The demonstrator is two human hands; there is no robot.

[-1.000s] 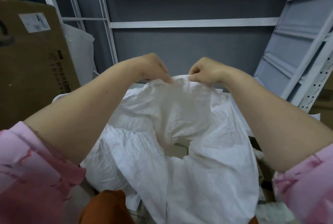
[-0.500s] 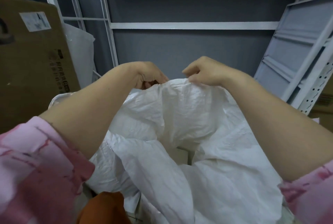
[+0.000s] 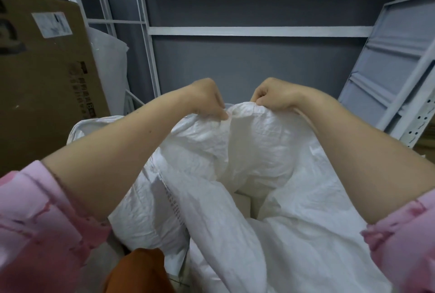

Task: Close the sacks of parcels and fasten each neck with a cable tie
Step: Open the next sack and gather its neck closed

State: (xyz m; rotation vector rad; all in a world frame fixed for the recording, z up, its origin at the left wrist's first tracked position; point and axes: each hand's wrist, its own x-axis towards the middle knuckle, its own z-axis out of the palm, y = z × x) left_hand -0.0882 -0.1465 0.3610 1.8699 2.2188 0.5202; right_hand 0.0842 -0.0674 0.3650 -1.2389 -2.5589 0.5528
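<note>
White woven sack (image 3: 247, 151), standing between the arms with its mouth agape, looks light, crinkly and floppy, so left hand (image 3: 207, 101) and right hand (image 3: 273, 97) pinch its far rim.

Both arms extended forward, hands raised side by side.
The left hand (image 3: 207, 98) and the right hand (image 3: 273, 93) are held close together but apart, knuckles upward, fingers curled and pinching the white sack (image 3: 254, 142) at its far rim. Both forearms are bare and converge toward the hands; pink sleeves (image 3: 35, 222) are pushed up near the elbows.
</note>
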